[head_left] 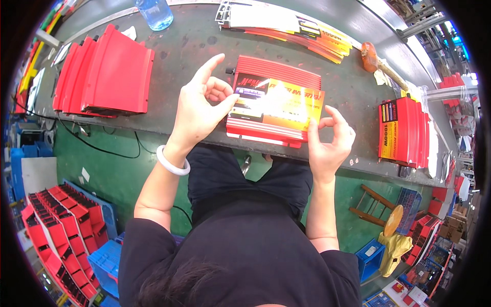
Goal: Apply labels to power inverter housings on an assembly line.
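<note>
A glossy yellow-and-black label (294, 105) is lying across the middle red case (279, 69), showing red and dark lettering, glare hiding part; the right red case (409, 130) is carrying a similar printed label (389, 140). Far off, stacked labels (291, 25) are showing dark letters and figures.

Forearms (323, 212) forward; left fingers (220, 88) curled, index (210, 66) raised; right fingers (337, 118) apart from thumb (313, 134).

Dark workbench (192, 38) bears red housings (120, 71) left, finned red case (279, 71) centre, labelled red case (405, 128) right; label sheets (276, 23), mallet (384, 69), blue bottle (155, 14) beyond.
</note>
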The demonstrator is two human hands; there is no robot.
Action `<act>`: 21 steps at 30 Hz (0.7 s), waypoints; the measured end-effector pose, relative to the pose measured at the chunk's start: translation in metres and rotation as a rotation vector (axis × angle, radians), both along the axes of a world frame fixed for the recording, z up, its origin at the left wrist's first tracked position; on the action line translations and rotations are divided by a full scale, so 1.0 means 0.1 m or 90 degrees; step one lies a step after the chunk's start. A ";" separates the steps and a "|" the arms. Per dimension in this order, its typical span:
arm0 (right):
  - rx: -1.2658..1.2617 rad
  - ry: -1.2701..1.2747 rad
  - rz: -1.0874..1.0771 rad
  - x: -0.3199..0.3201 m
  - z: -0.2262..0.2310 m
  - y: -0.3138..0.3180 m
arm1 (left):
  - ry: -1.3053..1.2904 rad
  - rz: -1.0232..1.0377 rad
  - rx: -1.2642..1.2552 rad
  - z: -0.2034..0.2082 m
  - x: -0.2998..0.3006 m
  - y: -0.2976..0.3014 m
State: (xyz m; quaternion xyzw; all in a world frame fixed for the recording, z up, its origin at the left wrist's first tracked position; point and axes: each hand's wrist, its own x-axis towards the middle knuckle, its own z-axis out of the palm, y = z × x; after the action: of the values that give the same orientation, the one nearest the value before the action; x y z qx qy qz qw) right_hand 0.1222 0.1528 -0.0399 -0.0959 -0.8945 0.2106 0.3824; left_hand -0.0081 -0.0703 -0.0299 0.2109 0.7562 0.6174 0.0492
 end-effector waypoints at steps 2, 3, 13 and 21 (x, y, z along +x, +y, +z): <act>0.007 -0.007 -0.002 0.00 0.01 0.00 | -0.016 -0.007 0.006 -0.02 -0.01 0.00; 0.006 -0.006 -0.002 0.01 0.01 0.00 | -0.015 -0.008 0.006 -0.02 -0.01 0.00; 0.009 -0.007 -0.004 0.01 0.00 0.00 | -0.021 -0.026 -0.004 0.01 -0.02 -0.01; 0.008 -0.011 -0.001 0.01 0.01 0.01 | -0.025 -0.033 -0.005 -0.01 -0.03 -0.01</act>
State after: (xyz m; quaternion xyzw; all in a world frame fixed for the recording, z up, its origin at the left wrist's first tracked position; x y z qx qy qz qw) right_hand 0.1230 0.1534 -0.0389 -0.0959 -0.8990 0.2041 0.3755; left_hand -0.0115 -0.0714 -0.0314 0.2181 0.7518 0.6170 0.0811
